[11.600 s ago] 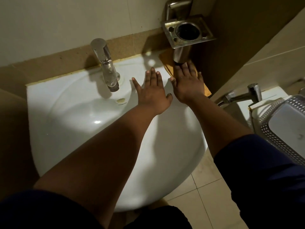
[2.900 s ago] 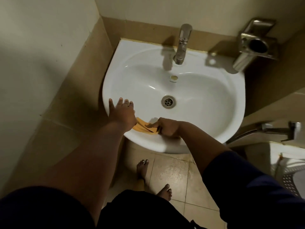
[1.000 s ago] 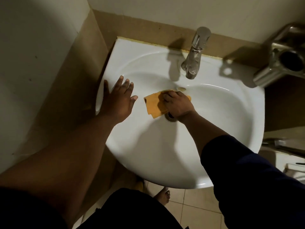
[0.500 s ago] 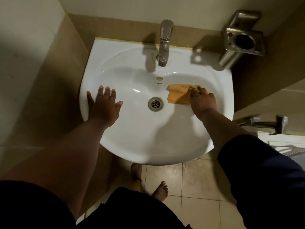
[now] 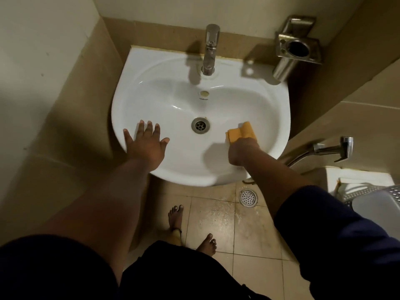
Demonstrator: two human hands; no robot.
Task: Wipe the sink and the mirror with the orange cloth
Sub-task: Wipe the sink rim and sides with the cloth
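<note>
The white sink [image 5: 275, 98] hangs on the tiled back wall, with a round drain [image 5: 200, 125] at its middle. My right hand [image 5: 242, 150] is shut on the orange cloth [image 5: 240, 133] and presses it against the inside of the bowl at the near right, right of the drain. The cloth sticks out beyond my knuckles. My left hand [image 5: 146, 144] lies flat with fingers spread on the near left rim. No mirror is in view.
A steel tap [image 5: 210, 49] stands at the back of the sink. A steel wall holder [image 5: 296, 47] juts out at the back right. A hand sprayer [image 5: 331, 149] and a perforated basket [image 5: 368, 191] sit at the right. Bare feet and a floor drain [image 5: 248, 198] are below.
My right hand has dragged the orange cloth from the far right of the bowl toward the near right. My left hand has stayed on the left rim.
</note>
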